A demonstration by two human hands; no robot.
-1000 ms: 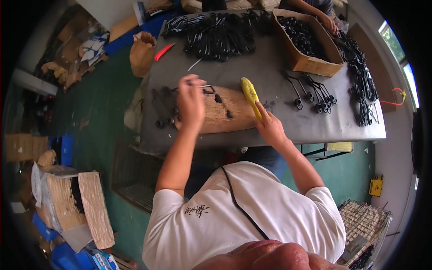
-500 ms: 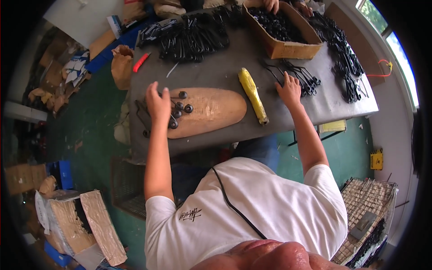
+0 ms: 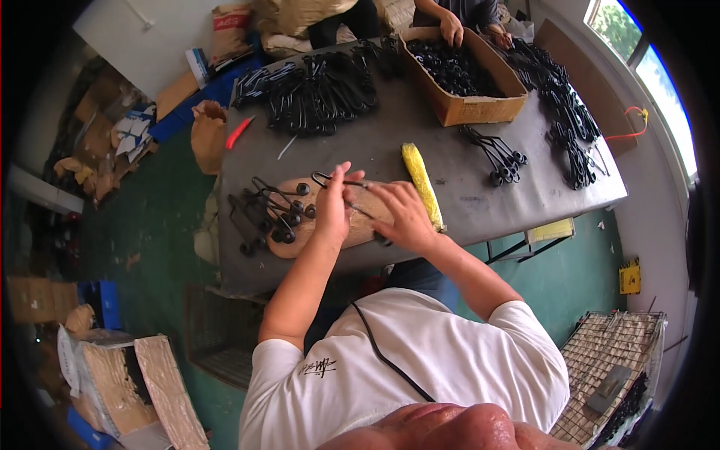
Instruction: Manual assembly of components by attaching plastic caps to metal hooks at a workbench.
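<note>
My left hand (image 3: 334, 208) and my right hand (image 3: 407, 216) are close together above the right half of an oval brown board (image 3: 300, 244). Between them is a black hooked rod (image 3: 321, 177), its bent end rising past my left fingers, which hold it. The thumb and fingers of my right hand close on the rod from the other side. A dark round end, blurred, hangs below my right hand. Left of my hands, several black bent rods (image 3: 279, 214) with round ends lie on the board and over its left edge.
A yellow wrapped roll (image 3: 421, 180) lies right of the board. Farther right is a bunch of rods (image 3: 495, 154). Piles of black rods (image 3: 311, 94) and a cardboard box (image 3: 480, 110) of black parts are at the back, where another person's hand (image 3: 451, 30) reaches in. A red knife (image 3: 238, 133) lies left.
My right hand has left the bunch of rods on the right and come over the board. My left hand has moved right, off the rods at the left. A rod is now between both hands.
</note>
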